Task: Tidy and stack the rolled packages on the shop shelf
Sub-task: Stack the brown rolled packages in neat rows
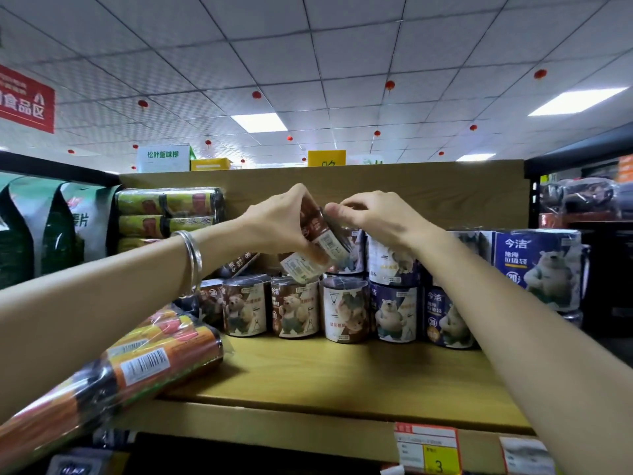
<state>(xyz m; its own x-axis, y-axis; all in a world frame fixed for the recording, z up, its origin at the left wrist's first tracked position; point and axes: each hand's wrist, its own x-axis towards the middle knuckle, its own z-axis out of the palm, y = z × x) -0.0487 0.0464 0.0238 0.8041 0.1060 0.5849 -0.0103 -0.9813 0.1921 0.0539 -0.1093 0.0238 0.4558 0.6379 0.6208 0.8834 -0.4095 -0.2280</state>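
Now the brown roll [323,234] sits tilted above the stacked rolls, left hand [277,221] clamped on it, right hand [373,214] pinching its top; "今洁" shows on the blue roll [537,265], wooden shelf [342,375] below.

Bright white ceiling light panels [258,122] shine from twelve and two o'clock. The wooden shelf [359,371] is softly lit. Edges bend and look blurry, mostly at seven o'clock.

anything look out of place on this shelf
Yes. A long orange-labelled pack lies slanted, overhanging the shelf front edge at left. A brown roll sits tilted atop the upright row, under the roll held by both hands.
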